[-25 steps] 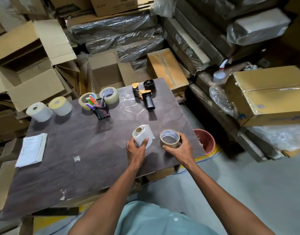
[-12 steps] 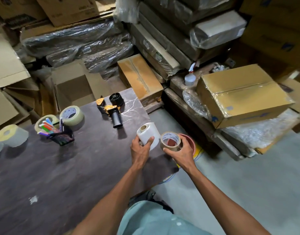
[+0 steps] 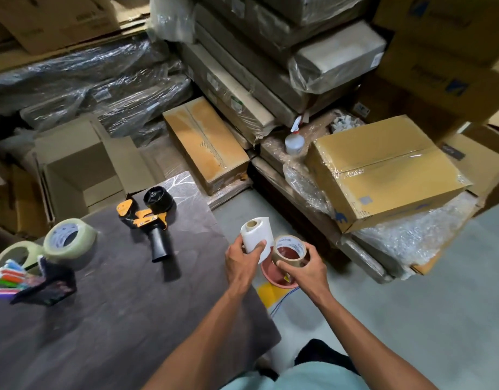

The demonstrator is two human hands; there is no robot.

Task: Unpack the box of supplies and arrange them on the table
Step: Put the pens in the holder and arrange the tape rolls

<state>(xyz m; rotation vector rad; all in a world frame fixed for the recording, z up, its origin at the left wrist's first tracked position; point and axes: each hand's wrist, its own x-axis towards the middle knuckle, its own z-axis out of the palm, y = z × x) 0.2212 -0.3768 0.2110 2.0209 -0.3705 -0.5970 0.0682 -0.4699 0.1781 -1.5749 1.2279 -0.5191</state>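
Note:
My left hand [image 3: 242, 263] grips a white paper roll [image 3: 258, 235] upright, just past the right edge of the dark table [image 3: 130, 319]. Beside it my right hand [image 3: 304, 270] holds a brown tape roll [image 3: 289, 249], off the table and above a red-brown bowl [image 3: 273, 278] on the floor. On the table lie an orange and black tape dispenser [image 3: 149, 220], two clear tape rolls [image 3: 69, 239] and a dark holder of coloured markers [image 3: 31, 282].
An open cardboard box [image 3: 82, 170] stands behind the table. Wrapped bundles and sealed cartons [image 3: 383, 170] are stacked at the back and right, with a spray bottle [image 3: 294, 142] on them. Grey floor [image 3: 411, 319] lies to the right.
Both hands have carried their rolls from over the table's right part out beyond its right edge. My view has swung right, so the white rolls and paper at the left have left the frame.

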